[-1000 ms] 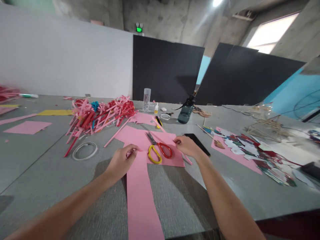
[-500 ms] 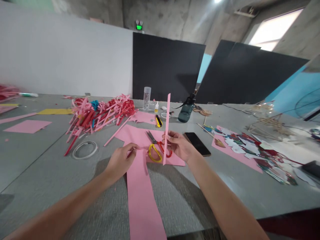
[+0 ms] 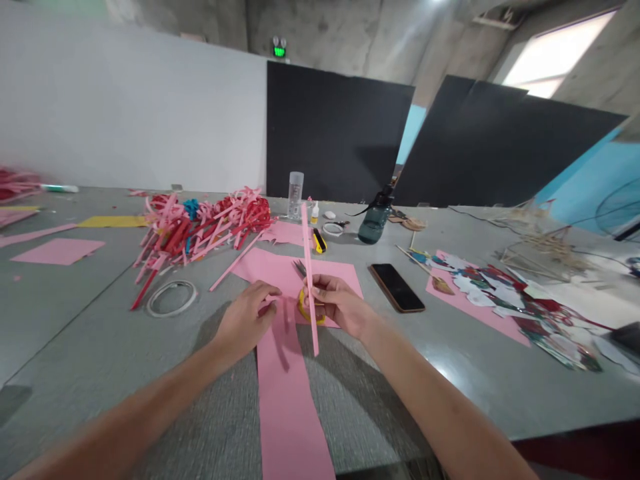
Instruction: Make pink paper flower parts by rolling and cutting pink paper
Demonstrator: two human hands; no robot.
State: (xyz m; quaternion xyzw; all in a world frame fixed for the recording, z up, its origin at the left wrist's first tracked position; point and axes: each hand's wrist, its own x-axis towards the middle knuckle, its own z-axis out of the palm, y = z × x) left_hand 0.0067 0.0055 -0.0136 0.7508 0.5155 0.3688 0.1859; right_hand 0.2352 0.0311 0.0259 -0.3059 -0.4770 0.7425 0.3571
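My right hand [image 3: 336, 301] pinches a long, narrow pink paper strip [image 3: 309, 287], which stands nearly upright with its top leaning slightly left. Left of it, my left hand [image 3: 249, 310] is closed in a pinch on a small piece of pink paper [image 3: 269, 301], mostly hidden by the fingers. Scissors [image 3: 302, 313] with a yellow handle lie behind the strip, partly covered by my right hand. Underneath both hands are pink sheets [image 3: 340, 270], one of them a long band [image 3: 293, 413] running toward me over the table's front edge.
A pile of pink and red paper strips [image 3: 200, 227] and a roll of white tape [image 3: 171, 298] lie left. Behind stand a clear bottle [image 3: 295, 195], a yellow cutter [image 3: 319, 241] and a dark bottle [image 3: 375, 220]. A phone [image 3: 397, 287] and paper cutouts [image 3: 500, 293] lie right.
My right hand has moved left and slightly down with the pink strip, closer to my left hand. The scissors' handles are now more covered. My left hand has stayed nearly in place.
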